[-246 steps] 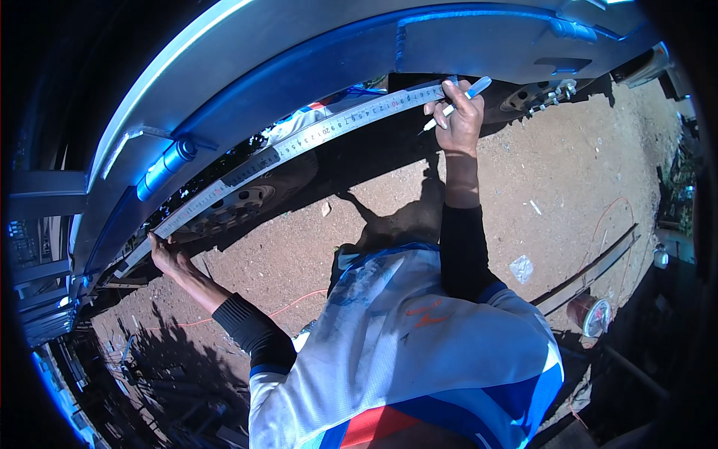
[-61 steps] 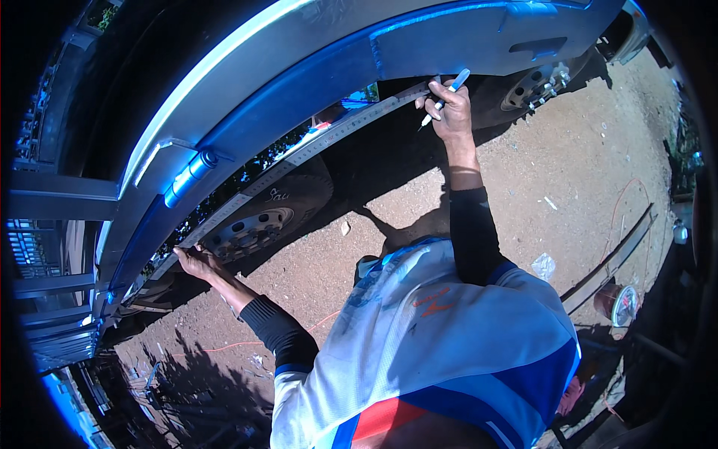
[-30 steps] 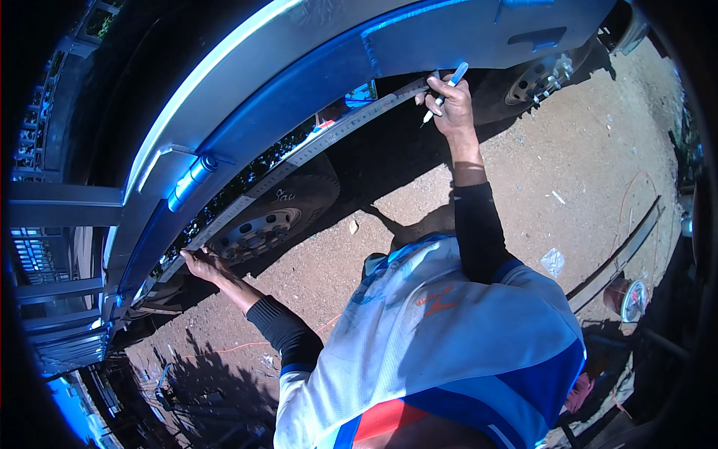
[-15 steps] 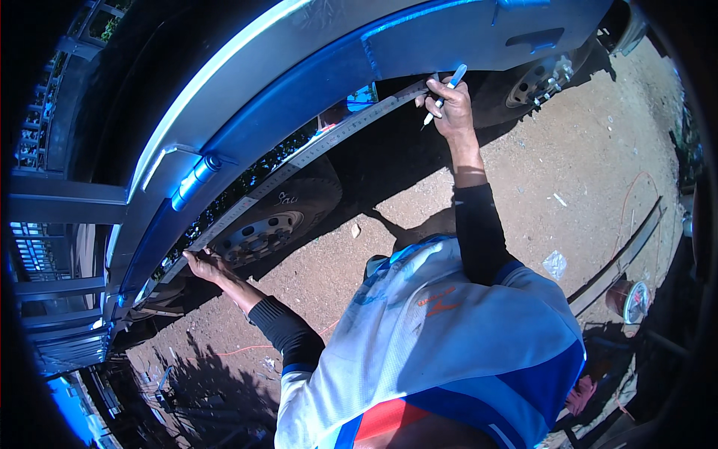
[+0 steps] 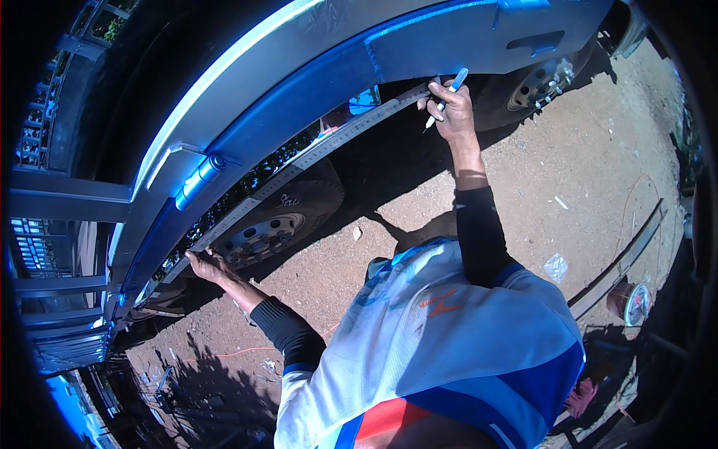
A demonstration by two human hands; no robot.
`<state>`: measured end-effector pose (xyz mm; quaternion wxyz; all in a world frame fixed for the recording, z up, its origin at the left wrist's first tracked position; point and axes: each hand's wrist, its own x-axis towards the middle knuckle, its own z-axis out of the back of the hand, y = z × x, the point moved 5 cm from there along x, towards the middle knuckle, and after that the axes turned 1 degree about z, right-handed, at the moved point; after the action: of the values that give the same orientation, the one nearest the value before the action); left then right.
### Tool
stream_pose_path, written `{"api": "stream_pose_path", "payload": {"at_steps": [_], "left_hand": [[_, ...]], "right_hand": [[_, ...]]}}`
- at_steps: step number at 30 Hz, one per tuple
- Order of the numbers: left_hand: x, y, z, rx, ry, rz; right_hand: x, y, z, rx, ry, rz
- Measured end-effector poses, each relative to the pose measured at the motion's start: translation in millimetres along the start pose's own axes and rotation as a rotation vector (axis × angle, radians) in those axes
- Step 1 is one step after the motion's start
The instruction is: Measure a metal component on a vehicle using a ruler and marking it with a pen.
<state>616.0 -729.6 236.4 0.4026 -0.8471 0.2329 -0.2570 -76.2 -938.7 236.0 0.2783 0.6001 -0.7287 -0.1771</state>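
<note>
The long metal ruler point(image 5: 299, 161) is lying along the lower edge of the blue and silver vehicle panel point(image 5: 314, 82), running slantwise above the near wheel point(image 5: 273, 224). The left hand point(image 5: 206, 263) is pressing the ruler's lower end against the panel, fingers curled around it. The right hand point(image 5: 452, 112) is pinning the ruler's upper end, fingers closed on a blue and white marker point(image 5: 446, 96). Beyond that end, a second wheel point(image 5: 535, 82) is standing on the reddish dirt ground point(image 5: 583, 172).
</note>
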Motion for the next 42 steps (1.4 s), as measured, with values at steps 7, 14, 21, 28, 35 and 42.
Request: {"api": "stream_pose_path", "payload": {"at_steps": [7, 14, 21, 28, 35, 42], "left_hand": [[2, -5, 10, 0.001, 0.048, 0.007], [-20, -10, -28, 0.049, -0.082, -0.062], [-18, -8, -26, 0.047, -0.087, -0.064], [-15, -6, -24, 0.025, -0.062, -0.038], [-6, -6, -5, 0.002, 0.018, 0.001], [-15, -7, -22, 0.01, -0.11, -0.034]], "right_hand": [[-1, 3, -13, -0.034, 0.015, -0.007], [-2, 1, -4, -0.029, -0.017, 0.005], [-1, 2, -8, -0.014, 0.03, 0.0], [1, -1, -1, -0.004, -0.002, -0.007], [2, -1, -3, -0.003, 0.027, -0.003], [2, -1, -1, -0.006, 0.03, -0.004]]}}
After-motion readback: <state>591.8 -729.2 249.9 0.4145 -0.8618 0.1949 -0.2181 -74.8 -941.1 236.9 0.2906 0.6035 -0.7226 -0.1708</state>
